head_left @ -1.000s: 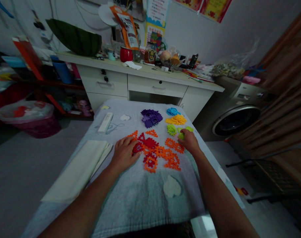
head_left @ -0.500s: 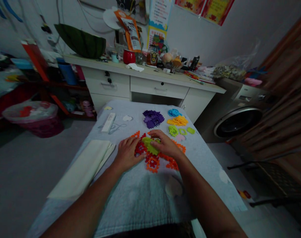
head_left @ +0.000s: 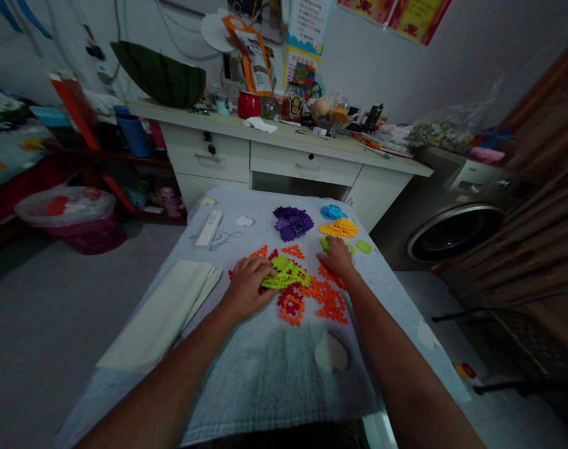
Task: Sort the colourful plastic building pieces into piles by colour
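Lime green toothed puzzle pieces point(head_left: 287, 274) lie stacked over red and orange ones in the middle of the cloth-covered table. My left hand point(head_left: 250, 284) is closed at the left edge of this stack, thumb and fingers around its side. Farther right, my right hand point(head_left: 338, 255) reaches down with bent fingers onto a smaller lime green piece point(head_left: 325, 243), partly covering it. Orange pieces point(head_left: 330, 302) spread below the right hand and beside the stack. A red piece point(head_left: 290, 304) shows inside an orange frame.
Purple pieces point(head_left: 293, 223), blue pieces point(head_left: 333, 212) and yellow pieces point(head_left: 338, 227) form separate piles toward the back. A white box point(head_left: 209, 229) and a folded cream cloth point(head_left: 159, 315) lie at left. Beyond stand a white desk point(head_left: 209, 149) and a washing machine point(head_left: 456, 206).
My right hand has left the middle green stack and moved right to the smaller green pieces. My left hand stays by the stack, and the view has shifted slightly.
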`<state>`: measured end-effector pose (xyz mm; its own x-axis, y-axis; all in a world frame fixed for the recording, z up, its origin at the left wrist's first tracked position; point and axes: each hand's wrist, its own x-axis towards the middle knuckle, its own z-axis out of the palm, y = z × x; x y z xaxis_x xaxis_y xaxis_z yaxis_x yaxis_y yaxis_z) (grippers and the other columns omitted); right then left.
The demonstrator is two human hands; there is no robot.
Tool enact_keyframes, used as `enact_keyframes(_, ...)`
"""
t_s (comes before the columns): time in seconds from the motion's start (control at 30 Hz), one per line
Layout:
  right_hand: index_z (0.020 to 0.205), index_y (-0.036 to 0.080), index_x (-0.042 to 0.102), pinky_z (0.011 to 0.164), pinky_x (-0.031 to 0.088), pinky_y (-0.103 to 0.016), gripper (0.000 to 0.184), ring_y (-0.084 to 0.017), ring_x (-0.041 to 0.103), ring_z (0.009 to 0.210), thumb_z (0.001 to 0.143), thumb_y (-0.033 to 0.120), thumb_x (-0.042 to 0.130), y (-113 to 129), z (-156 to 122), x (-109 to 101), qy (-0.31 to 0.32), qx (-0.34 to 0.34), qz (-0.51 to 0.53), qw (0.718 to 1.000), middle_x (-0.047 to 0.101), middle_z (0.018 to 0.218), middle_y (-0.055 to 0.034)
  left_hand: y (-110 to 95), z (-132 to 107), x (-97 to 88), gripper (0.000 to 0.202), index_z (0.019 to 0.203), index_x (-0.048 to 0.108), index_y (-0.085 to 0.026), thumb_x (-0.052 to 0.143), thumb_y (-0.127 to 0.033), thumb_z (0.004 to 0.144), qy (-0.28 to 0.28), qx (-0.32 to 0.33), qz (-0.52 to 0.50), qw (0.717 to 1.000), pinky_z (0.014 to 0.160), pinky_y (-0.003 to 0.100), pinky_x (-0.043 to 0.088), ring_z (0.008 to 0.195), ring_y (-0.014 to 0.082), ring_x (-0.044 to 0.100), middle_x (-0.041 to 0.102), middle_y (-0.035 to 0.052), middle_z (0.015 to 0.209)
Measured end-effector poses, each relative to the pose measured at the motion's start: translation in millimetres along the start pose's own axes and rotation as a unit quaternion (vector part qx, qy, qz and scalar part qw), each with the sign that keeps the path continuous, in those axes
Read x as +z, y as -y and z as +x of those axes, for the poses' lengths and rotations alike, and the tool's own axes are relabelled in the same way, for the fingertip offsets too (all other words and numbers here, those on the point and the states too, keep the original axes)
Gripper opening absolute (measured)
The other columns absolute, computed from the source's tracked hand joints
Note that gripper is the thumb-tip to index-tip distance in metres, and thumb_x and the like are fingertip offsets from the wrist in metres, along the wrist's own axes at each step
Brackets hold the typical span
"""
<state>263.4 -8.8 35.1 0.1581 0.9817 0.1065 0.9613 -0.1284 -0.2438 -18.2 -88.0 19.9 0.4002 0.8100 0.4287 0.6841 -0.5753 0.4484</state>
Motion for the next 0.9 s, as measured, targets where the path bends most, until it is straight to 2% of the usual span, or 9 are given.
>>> enact_keyframes(0.1, 0.126, 0.021, 0.053, 0.092, 0.044, -0.037, 0.049, -0.029, 0.056, 0.112, 0.079, 0.032, 0.064, 0, 0, 3, 0.003, -0.02, -0.01, 1.0, 0.054, 0.125, -0.0135, 0, 1, -1.9, 0.024, 0.099, 0.062, -0.019, 0.06, -0.038, 0.084, -0.025, -0.008, -0.051, 0.998, 0.095, 0.044, 0.043, 0.106, 0.0263, 0.059, 0.066, 0.0095, 0.11)
enact_keyframes(0.2, 0.122, 0.018, 0.054, 0.092, 0.044, -0.035, 0.045, -0.027, 0.057, 0.107, 0.079, 0.027, 0.062, 0, -1, 4, -0.008, -0.037, -0.022, 0.999, 0.055, 0.12, -0.0136, -1, 0, -3.4, 0.03, 0.105, 0.062, -0.017, 0.052, -0.042, 0.09, -0.05, -0.06, -0.105, 0.991, 0.092, 0.04, 0.047, 0.103, 0.0249, 0.062, 0.067, 0.0112, 0.109)
enact_keyframes(0.37, 0.139, 0.018, 0.042, 0.096, 0.043, -0.038, 0.068, -0.031, 0.056, 0.113, 0.076, 0.03, 0.063, 0, 3, 1, 0.018, -0.042, -0.041, 0.998, 0.051, 0.13, -0.0164, -5, -3, -7.1, 0.042, 0.121, 0.057, -0.02, 0.045, -0.048, 0.093, -0.08, -0.157, -0.167, 0.97, 0.084, 0.034, 0.051, 0.094, 0.0214, 0.067, 0.07, 0.006, 0.104)
enact_keyframes(0.43, 0.14, 0.019, 0.043, 0.094, 0.044, -0.038, 0.068, -0.031, 0.056, 0.113, 0.076, 0.032, 0.064, 2, 6, -2, 0.045, -0.037, -0.048, 0.997, 0.051, 0.129, -0.017, -5, -3, -8.7, 0.044, 0.128, 0.052, -0.021, 0.044, -0.047, 0.093, -0.096, -0.178, -0.179, 0.963, 0.083, 0.033, 0.052, 0.092, 0.0203, 0.067, 0.071, 0.004, 0.104)
enact_keyframes(0.63, 0.116, 0.019, 0.058, 0.079, 0.046, -0.031, 0.048, -0.024, 0.061, 0.096, 0.071, 0.031, 0.068, 5, 6, -11, 0.063, -0.026, 0.001, 0.998, 0.059, 0.114, -0.0125, 1, -2, -8.3, 0.052, 0.141, 0.04, -0.022, 0.044, -0.04, 0.092, -0.128, -0.202, -0.171, 0.956, 0.088, 0.038, 0.051, 0.101, 0.0222, 0.065, 0.067, 0.0064, 0.114)
enact_keyframes(0.77, 0.102, 0.02, 0.061, 0.075, 0.044, -0.028, 0.033, -0.019, 0.058, 0.086, 0.07, 0.026, 0.067, 16, -6, -19, 0.062, -0.099, 0.096, 0.988, 0.062, 0.103, -0.0065, 8, 0, -1.9, 0.06, 0.146, 0.031, -0.025, 0.048, -0.032, 0.089, -0.124, -0.204, -0.14, 0.961, 0.099, 0.044, 0.048, 0.117, 0.0246, 0.058, 0.056, 0.0112, 0.13)
enact_keyframes(0.9, 0.093, 0.02, 0.06, 0.073, 0.043, -0.026, 0.023, -0.016, 0.056, 0.082, 0.071, 0.025, 0.062, 37, -21, -27, 0.093, -0.224, 0.23, 0.943, 0.062, 0.091, 0.0, 11, 1, 2.7, 0.054, 0.14, 0.04, -0.026, 0.048, -0.026, 0.087, -0.122, -0.164, -0.078, 0.976, 0.11, 0.046, 0.04, 0.133, 0.0244, 0.044, 0.046, 0.011, 0.139)
